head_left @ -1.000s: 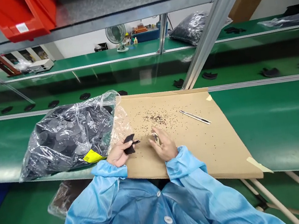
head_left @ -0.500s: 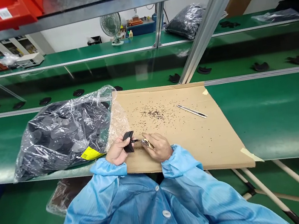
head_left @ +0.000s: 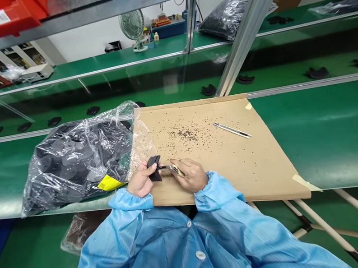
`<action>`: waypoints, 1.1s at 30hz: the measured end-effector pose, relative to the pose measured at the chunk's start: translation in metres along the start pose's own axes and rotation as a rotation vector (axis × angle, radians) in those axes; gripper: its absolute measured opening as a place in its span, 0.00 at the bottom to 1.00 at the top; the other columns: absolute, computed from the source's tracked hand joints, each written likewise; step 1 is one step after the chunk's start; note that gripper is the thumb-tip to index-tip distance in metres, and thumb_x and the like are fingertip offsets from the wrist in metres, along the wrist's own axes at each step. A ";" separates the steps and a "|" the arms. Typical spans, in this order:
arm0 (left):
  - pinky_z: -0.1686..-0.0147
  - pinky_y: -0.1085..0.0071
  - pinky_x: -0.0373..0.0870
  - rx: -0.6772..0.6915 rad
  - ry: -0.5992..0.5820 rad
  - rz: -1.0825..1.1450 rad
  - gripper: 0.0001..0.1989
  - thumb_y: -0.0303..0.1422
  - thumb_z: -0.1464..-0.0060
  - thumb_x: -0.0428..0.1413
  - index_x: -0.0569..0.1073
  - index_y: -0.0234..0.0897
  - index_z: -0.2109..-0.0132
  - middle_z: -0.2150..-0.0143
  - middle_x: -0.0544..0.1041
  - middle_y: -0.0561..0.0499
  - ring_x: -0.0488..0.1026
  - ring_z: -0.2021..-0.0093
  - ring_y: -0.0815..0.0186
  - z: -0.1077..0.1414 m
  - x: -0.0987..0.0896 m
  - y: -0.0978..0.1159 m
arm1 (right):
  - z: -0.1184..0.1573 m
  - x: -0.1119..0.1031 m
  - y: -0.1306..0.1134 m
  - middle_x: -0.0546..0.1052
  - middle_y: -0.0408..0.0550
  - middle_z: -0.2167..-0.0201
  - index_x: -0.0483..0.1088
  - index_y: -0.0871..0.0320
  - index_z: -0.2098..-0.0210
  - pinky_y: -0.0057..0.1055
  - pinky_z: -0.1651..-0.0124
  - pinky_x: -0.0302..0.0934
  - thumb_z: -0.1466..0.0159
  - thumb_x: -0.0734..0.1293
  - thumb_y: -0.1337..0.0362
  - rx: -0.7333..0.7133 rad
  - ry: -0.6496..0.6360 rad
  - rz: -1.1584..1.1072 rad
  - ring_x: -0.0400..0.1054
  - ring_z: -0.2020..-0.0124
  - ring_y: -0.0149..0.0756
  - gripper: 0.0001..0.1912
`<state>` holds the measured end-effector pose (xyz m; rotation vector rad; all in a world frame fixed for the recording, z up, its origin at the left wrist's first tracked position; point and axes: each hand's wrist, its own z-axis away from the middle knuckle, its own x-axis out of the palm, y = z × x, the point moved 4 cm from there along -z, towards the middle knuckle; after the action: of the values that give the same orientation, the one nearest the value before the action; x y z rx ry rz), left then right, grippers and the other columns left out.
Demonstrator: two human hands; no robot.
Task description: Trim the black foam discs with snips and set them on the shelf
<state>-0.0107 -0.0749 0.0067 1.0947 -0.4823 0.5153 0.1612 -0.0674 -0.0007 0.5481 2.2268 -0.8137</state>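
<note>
Over near-left tan cardboard [head_left: 227, 174], your left hand [head_left: 140, 180] grasps a curved black piece [head_left: 157, 174], seemingly unfinished, your right hand [head_left: 190, 175] a silvery tool [head_left: 174, 168] at its stem [head_left: 163, 167], and a clear plastic bagful [head_left: 76, 158] apparently waits.

Green bench [head_left: 323, 137]: clear bag [head_left: 77, 160], cardboard [head_left: 249, 163] | Cardboard: dark specks [head_left: 188, 134], slim tool [head_left: 232, 129]

Hands [head_left: 140, 180] [head_left: 191, 176] close together, both gripping, forearms [head_left: 120, 224] angled inward

Matt brown cardboard sheet [head_left: 227, 176]; glossy plastic bag [head_left: 76, 155]
</note>
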 end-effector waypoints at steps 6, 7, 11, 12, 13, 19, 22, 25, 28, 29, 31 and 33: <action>0.69 0.76 0.72 0.012 0.032 0.002 0.16 0.19 0.58 0.62 0.72 0.32 0.59 0.63 0.76 0.49 0.75 0.63 0.67 -0.001 0.000 0.001 | 0.002 0.003 0.003 0.73 0.49 0.71 0.68 0.60 0.50 0.31 0.61 0.61 0.38 0.58 0.67 0.061 -0.106 0.005 0.66 0.68 0.37 0.18; 0.68 0.76 0.72 0.021 0.036 0.002 0.17 0.19 0.58 0.62 0.72 0.32 0.58 0.63 0.76 0.49 0.75 0.63 0.67 -0.001 0.000 0.000 | 0.002 0.004 0.003 0.73 0.49 0.71 0.68 0.59 0.50 0.31 0.61 0.62 0.38 0.58 0.67 0.075 -0.121 -0.002 0.67 0.68 0.37 0.18; 0.67 0.72 0.74 0.052 0.057 -0.011 0.19 0.23 0.56 0.63 0.70 0.35 0.55 0.62 0.76 0.50 0.76 0.64 0.66 -0.006 -0.001 -0.002 | 0.001 0.003 0.007 0.75 0.49 0.69 0.68 0.58 0.51 0.30 0.59 0.63 0.37 0.58 0.66 0.148 -0.099 -0.101 0.69 0.66 0.36 0.17; 0.68 0.70 0.74 0.043 0.068 -0.029 0.20 0.24 0.55 0.63 0.69 0.37 0.53 0.62 0.76 0.50 0.76 0.66 0.66 -0.008 -0.001 -0.003 | 0.000 0.001 0.009 0.75 0.49 0.68 0.68 0.58 0.51 0.31 0.59 0.64 0.37 0.59 0.65 0.182 -0.065 -0.130 0.69 0.65 0.36 0.16; 0.70 0.70 0.74 0.030 0.084 -0.053 0.21 0.26 0.54 0.63 0.68 0.38 0.52 0.62 0.76 0.50 0.76 0.68 0.66 -0.009 -0.001 -0.004 | 0.000 -0.001 0.011 0.75 0.49 0.67 0.69 0.58 0.51 0.31 0.58 0.64 0.37 0.59 0.65 0.224 -0.019 -0.155 0.69 0.65 0.37 0.16; 0.79 0.79 0.64 0.033 0.094 -0.074 0.20 0.24 0.53 0.61 0.69 0.34 0.51 0.62 0.75 0.49 0.69 0.77 0.75 -0.015 0.002 -0.004 | 0.002 -0.008 0.022 0.75 0.49 0.64 0.68 0.57 0.51 0.33 0.55 0.64 0.38 0.62 0.62 0.404 0.206 -0.260 0.69 0.61 0.38 0.16; 0.75 0.78 0.67 0.006 0.022 -0.034 0.22 0.18 0.56 0.60 0.71 0.32 0.52 0.60 0.75 0.48 0.70 0.74 0.75 -0.015 0.004 -0.002 | 0.000 -0.009 0.024 0.75 0.49 0.64 0.69 0.57 0.51 0.33 0.55 0.63 0.39 0.63 0.63 0.430 0.168 -0.269 0.69 0.61 0.38 0.17; 0.76 0.78 0.66 -0.007 0.026 0.018 0.21 0.19 0.55 0.60 0.71 0.34 0.52 0.66 0.74 0.51 0.70 0.74 0.74 -0.016 -0.001 -0.002 | -0.005 -0.012 0.024 0.75 0.49 0.62 0.69 0.56 0.50 0.35 0.54 0.63 0.41 0.64 0.63 0.458 0.061 -0.250 0.68 0.61 0.39 0.18; 0.79 0.80 0.63 -0.012 0.065 0.111 0.18 0.21 0.53 0.60 0.72 0.37 0.54 0.67 0.74 0.53 0.68 0.75 0.75 -0.018 -0.009 -0.004 | -0.011 -0.016 0.021 0.74 0.50 0.62 0.68 0.56 0.50 0.37 0.54 0.63 0.42 0.63 0.64 0.459 -0.061 -0.199 0.68 0.60 0.41 0.20; 0.80 0.80 0.62 -0.013 0.070 0.139 0.17 0.21 0.52 0.60 0.72 0.38 0.54 0.67 0.75 0.52 0.68 0.76 0.75 -0.018 -0.012 -0.005 | -0.012 -0.018 0.019 0.74 0.50 0.61 0.68 0.57 0.49 0.37 0.54 0.62 0.41 0.63 0.64 0.451 -0.096 -0.180 0.68 0.60 0.41 0.20; 0.80 0.80 0.60 -0.025 0.059 0.186 0.17 0.22 0.51 0.59 0.73 0.39 0.53 0.67 0.75 0.52 0.66 0.76 0.76 -0.020 -0.015 -0.009 | -0.016 -0.020 0.013 0.74 0.51 0.61 0.67 0.58 0.49 0.37 0.54 0.62 0.41 0.63 0.64 0.416 -0.164 -0.143 0.67 0.59 0.42 0.20; 0.79 0.80 0.60 -0.047 0.039 0.227 0.15 0.23 0.49 0.59 0.73 0.38 0.54 0.69 0.74 0.53 0.66 0.77 0.76 -0.020 -0.017 -0.012 | -0.019 -0.020 0.005 0.74 0.52 0.61 0.67 0.59 0.48 0.36 0.54 0.61 0.41 0.63 0.64 0.358 -0.230 -0.110 0.67 0.59 0.41 0.21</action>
<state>-0.0140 -0.0631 -0.0196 0.9886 -0.5853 0.7194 0.1687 -0.0537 0.0226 0.4727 1.9236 -1.2800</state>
